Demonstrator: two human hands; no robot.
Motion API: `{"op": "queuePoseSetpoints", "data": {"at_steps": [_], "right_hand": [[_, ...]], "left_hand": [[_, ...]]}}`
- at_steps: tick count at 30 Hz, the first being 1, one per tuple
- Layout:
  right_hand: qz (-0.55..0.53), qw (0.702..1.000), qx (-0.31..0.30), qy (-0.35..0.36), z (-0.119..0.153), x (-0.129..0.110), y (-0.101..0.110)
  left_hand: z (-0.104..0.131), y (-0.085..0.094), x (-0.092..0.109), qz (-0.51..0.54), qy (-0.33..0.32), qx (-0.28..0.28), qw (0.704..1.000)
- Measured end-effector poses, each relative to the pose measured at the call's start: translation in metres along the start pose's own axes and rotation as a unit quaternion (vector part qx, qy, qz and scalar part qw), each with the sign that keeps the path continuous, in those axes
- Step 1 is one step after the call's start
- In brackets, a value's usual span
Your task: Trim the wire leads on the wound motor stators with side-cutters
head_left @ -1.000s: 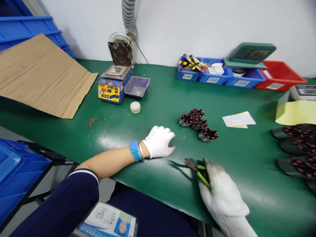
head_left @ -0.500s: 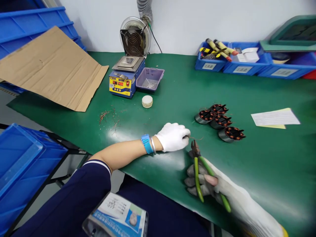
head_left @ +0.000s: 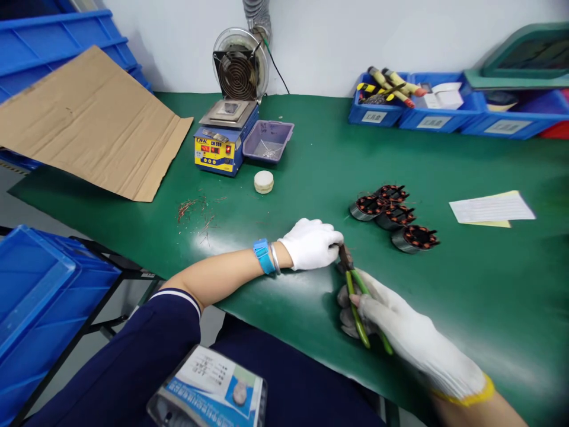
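Note:
My left hand (head_left: 311, 244), in a white glove, is closed at the table's front part. Its fingertips pinch thin copper wire, hidden now by fingers and tool; whether anything else is in the fist I cannot tell. My right hand (head_left: 377, 302), gloved with grey-coated fingers, grips green-handled cutting pliers (head_left: 355, 308). The pliers' jaws touch or nearly touch the left fingertips, and their handles are close together. Beyond the hands, several motor stators (head_left: 414, 238) with copper windings and black plastic parts stand in a cluster.
Loose copper wire clippings (head_left: 185, 209) lie left of a round white tin (head_left: 264, 182). Behind are a solder pot (head_left: 216, 155), a purple tray (head_left: 276, 155) and a fume duct fan. Cardboard (head_left: 98, 124) leans at left. Blue bins (head_left: 376, 116) and paper slips (head_left: 491, 207) are at right.
My right hand has raised the pliers up and left to the left fingertips, and the handles have come closer together. The left hand has stayed almost still.

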State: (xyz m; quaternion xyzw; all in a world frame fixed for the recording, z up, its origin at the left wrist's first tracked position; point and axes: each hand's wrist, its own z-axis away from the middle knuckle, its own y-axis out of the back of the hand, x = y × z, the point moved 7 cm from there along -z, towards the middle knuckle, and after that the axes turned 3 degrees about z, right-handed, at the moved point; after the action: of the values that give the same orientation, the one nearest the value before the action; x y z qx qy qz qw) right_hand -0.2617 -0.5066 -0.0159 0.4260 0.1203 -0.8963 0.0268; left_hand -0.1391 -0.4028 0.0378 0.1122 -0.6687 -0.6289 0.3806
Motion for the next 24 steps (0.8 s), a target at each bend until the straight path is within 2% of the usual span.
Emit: {"op": "queuePoseSetpoints", "data": {"at_steps": [3,5,6,7,9,11,13,14,15,17,20,22,24], "right_hand": [[0.031,0.999,0.005,-0.014,0.000,-0.001,-0.002],[0.170,0.984,0.024,-0.047,0.005,-0.003,-0.002],[0.274,0.958,0.054,-0.062,0.010,-0.006,0.001],[0.384,0.916,0.093,-0.072,0.016,-0.012,0.004],[0.568,0.804,0.162,-0.069,0.027,-0.025,0.006],[0.673,0.714,0.190,-0.035,0.032,-0.038,-0.003],[0.720,0.661,0.210,0.044,0.027,-0.053,-0.019],[0.722,0.646,0.228,0.096,0.021,-0.064,-0.028],[0.713,0.640,0.245,0.148,0.014,-0.075,-0.037],[0.682,0.648,0.259,0.219,-0.005,-0.093,-0.053],[0.656,0.678,0.251,0.218,-0.032,-0.102,-0.064],[0.640,0.693,0.270,0.194,-0.033,-0.097,-0.056],[0.616,0.707,0.305,0.164,-0.017,-0.085,-0.031]], "left_hand": [[0.002,-0.001,-0.003,0.047,0.012,0.026,0.998],[0.008,0.001,-0.012,0.138,0.039,0.086,0.986],[0.013,0.003,-0.019,0.205,0.057,0.128,0.969],[0.019,0.004,-0.028,0.277,0.074,0.172,0.942],[0.031,0.003,-0.046,0.404,0.099,0.236,0.878],[0.040,-0.001,-0.059,0.476,0.110,0.262,0.832],[0.044,-0.003,-0.066,0.500,0.120,0.279,0.811],[0.045,-0.003,-0.067,0.503,0.125,0.288,0.805],[0.046,-0.003,-0.068,0.504,0.129,0.299,0.800],[0.045,-0.003,-0.068,0.505,0.134,0.317,0.791],[0.044,-0.004,-0.068,0.511,0.134,0.328,0.783],[0.044,-0.005,-0.070,0.512,0.134,0.331,0.781],[0.045,-0.007,-0.073,0.511,0.135,0.334,0.780]]}}
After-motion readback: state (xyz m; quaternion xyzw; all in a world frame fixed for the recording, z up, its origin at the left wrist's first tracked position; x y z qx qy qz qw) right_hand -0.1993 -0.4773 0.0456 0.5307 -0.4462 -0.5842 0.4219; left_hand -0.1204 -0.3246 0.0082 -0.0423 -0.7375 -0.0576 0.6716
